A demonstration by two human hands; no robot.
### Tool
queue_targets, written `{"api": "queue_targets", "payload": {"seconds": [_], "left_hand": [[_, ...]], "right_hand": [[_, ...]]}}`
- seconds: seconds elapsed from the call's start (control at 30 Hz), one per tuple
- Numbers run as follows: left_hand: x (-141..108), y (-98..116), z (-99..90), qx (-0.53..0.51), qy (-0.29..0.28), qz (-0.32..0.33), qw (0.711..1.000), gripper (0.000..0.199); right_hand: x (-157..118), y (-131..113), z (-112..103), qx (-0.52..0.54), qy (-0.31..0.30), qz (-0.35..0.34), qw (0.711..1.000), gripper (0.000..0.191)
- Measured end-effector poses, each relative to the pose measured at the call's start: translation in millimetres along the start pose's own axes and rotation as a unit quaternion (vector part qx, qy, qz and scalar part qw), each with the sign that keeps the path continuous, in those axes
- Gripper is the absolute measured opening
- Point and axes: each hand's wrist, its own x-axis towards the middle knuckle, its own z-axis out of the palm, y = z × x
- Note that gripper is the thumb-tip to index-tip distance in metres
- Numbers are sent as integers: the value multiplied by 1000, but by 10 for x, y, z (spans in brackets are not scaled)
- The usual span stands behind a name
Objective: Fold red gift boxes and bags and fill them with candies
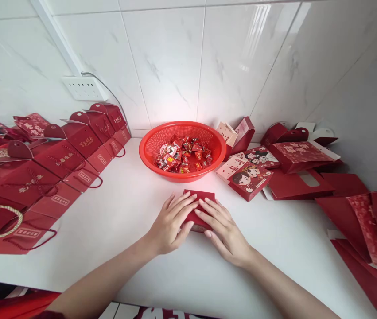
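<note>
A small dark red box (199,213) lies on the white table in front of me, partly covered by my hands. My left hand (172,223) rests over its left side with the fingers stretched out on the top. From the other side my right hand (223,228) lies on the box, fingers extended and a little apart. Neither hand is wrapped round it. Just beyond the box stands a red plastic basket (182,178) holding several wrapped candies (183,155).
Several red gift boxes with cord handles (47,177) stand in rows at the left. Flat and folded red boxes (299,184) are heaped at the right, with a picture-printed box (246,177) nearer the basket. Behind is a tiled wall with a power socket (84,88).
</note>
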Motion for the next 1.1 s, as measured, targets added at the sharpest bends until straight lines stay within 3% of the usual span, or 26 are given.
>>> {"api": "queue_targets", "payload": {"seconds": [0.3,0.5,0.67,0.77,0.87,0.93,1.03,1.1], "left_hand": [[45,-173,-8,-36,20,26,999,58],[70,-160,1,-17,33,27,999,56],[78,-276,-151,15,35,58,998,46],[55,-307,-305,26,119,31,992,40],[63,-167,-397,28,199,-9,980,39],[97,-6,-382,51,157,-8,986,44],[161,186,-245,138,49,-18,989,76],[193,223,-120,187,17,-33,982,86]], "right_hand": [[2,100,24,-27,10,19,999,51],[43,54,48,41,18,49,998,46],[28,11,-35,155,29,48,986,40],[-5,-28,-52,182,93,53,977,37],[-11,-54,-36,141,156,51,976,37],[2,-49,-34,112,172,43,978,37],[27,-20,-55,89,181,40,979,36],[37,3,-75,81,184,40,979,36]]}}
